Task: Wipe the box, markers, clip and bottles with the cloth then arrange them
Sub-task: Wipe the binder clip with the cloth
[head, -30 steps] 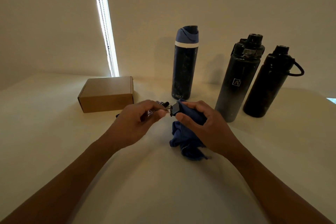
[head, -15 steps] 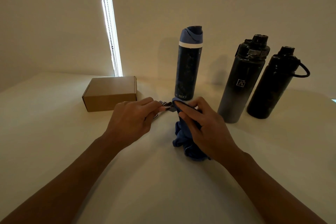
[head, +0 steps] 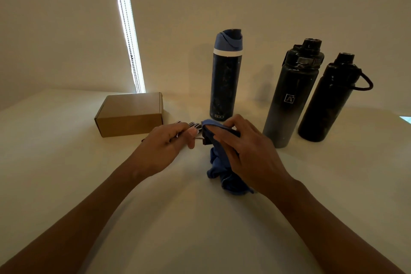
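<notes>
Taking the blue-capped bottle (head: 225, 78) as reference: the cardboard box (head: 130, 113) stands to its left with an open lane of table (head: 66, 162) between them, partly blocked low down by the markers (head: 192, 125). To its right, two black bottles (head: 289, 95) (head: 329, 98) stand close together, leaving only a narrow gap. In front, both hands (head: 164, 147) (head: 244, 147) and the cloth (head: 222, 171) occupy the centre; the table nearer the camera is open.

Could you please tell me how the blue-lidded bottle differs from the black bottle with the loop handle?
The blue-lidded bottle has a blue cap with a white band; the loop-handled bottle is black all over. The blue-lidded bottle stands taller and nearer the box; the loop-handled bottle is rightmost and carries a side loop. Both stand upright and untouched on the table.
</notes>
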Action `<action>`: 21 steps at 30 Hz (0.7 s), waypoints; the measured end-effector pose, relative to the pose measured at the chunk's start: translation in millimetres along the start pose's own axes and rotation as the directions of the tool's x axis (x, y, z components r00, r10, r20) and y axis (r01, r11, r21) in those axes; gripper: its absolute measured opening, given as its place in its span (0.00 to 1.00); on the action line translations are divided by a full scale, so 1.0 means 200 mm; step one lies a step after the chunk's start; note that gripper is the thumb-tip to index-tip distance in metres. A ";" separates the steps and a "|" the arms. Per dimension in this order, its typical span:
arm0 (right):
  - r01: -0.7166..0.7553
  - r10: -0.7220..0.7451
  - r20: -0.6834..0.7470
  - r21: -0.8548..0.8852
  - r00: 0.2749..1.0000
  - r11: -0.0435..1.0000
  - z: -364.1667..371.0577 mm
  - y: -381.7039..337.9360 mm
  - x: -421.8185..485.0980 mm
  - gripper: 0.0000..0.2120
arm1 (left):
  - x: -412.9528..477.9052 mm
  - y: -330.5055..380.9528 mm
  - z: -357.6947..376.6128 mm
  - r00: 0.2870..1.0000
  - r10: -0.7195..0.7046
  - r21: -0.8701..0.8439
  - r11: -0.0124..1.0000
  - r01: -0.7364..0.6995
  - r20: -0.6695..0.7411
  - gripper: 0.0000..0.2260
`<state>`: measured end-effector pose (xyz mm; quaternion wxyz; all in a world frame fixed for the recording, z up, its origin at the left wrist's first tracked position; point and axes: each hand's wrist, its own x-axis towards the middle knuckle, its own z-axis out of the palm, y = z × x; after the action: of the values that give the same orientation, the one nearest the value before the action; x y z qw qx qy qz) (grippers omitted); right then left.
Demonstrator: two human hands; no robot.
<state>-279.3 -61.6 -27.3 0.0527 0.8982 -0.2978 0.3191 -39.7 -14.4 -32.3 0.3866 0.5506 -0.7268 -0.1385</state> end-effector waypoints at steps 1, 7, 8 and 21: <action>0.029 -0.028 0.012 -0.071 1.000 0.997 0.01 0.01 0.02 0.19 | 0.00 0.01 -0.01 1.000 -0.007 -0.040 0.999 0.007 0.018 0.19; 0.034 -0.037 -0.033 -0.089 0.999 0.995 0.01 0.01 0.04 0.20 | -0.02 0.06 -0.04 0.996 -0.082 -0.310 0.947 0.089 0.036 0.19; 0.030 -0.032 -0.023 -0.081 0.999 0.996 -0.01 0.00 0.03 0.19 | -0.02 0.06 -0.05 0.995 -0.095 -0.322 0.941 0.101 0.034 0.19; 0.023 -0.023 0.023 0.002 0.999 1.000 0.03 -0.03 0.01 0.19 | 0.01 0.02 -0.04 0.999 -0.030 0.151 0.988 0.034 -0.024 0.18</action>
<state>-271.0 -60.6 -30.8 0.0520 0.9052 -0.2877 0.3085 -36.2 -13.0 -24.2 0.3492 0.5914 -0.7220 -0.0831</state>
